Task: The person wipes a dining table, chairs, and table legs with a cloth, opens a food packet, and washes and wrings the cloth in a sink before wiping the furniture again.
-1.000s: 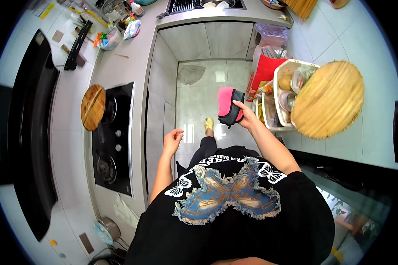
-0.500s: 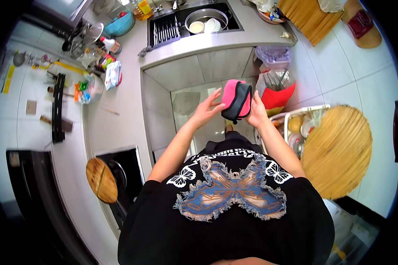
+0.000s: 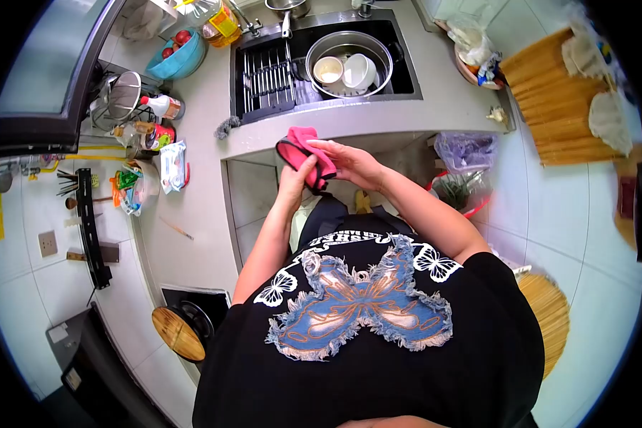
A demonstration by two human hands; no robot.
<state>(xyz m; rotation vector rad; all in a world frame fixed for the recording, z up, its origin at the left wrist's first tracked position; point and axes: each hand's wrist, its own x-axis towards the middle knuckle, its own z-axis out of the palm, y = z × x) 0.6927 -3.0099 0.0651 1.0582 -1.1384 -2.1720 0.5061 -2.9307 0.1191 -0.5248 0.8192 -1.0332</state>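
A folded pink cloth [image 3: 303, 143] with black edging is held between my two hands, just in front of the counter's front edge. My left hand [image 3: 293, 184] grips its lower left side, the thumb lying across the fabric. From the right, my right hand [image 3: 358, 167] closes on the cloth with its fingers over the top. Beyond them lies the black sink [image 3: 406, 78], where a large metal pot [image 3: 389, 60] holds a small cream bowl [image 3: 328, 70] and a white bowl [image 3: 360, 73].
A drying rack [image 3: 267, 78] covers the sink's left part. On the counter stand a blue basin [image 3: 182, 60] of red fruit, an oil bottle [image 3: 217, 25] and a wipes pack [image 3: 172, 167]. A lilac-lined bin [image 3: 467, 151] stands at right; a wooden-lidded pan [image 3: 178, 334] is on the stove.
Both hands have moved left and towards the sink with the cloth. The left hand, apart from the cloth before, now grips it. The view has shifted closer to the sink.
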